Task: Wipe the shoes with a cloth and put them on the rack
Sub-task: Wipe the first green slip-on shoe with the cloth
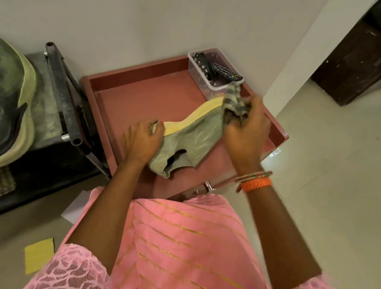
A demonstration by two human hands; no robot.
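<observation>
the green mesh shoe [186, 136] with its pale yellow sole lies on its side on the reddish-brown table [128, 94], a tray-like top with a raised rim. the left hand [141, 142] grips the heel end, fingers [157, 126] curled over the sole edge. the right hand [246, 127] sits at the toe end, its fingers bunched round a grey checked cloth [236, 102] that is pressed against the toe. the shoe's upper looks soft and woven, with a dark opening facing the camera; the sole is smooth and curved. a second green shoe [0, 103], sole edge cream, rests on the metal rack [64, 96] at the left, well apart from the hands. at the table's far corner stands a clear plastic box [206, 82] holding a remote control [227, 73].
</observation>
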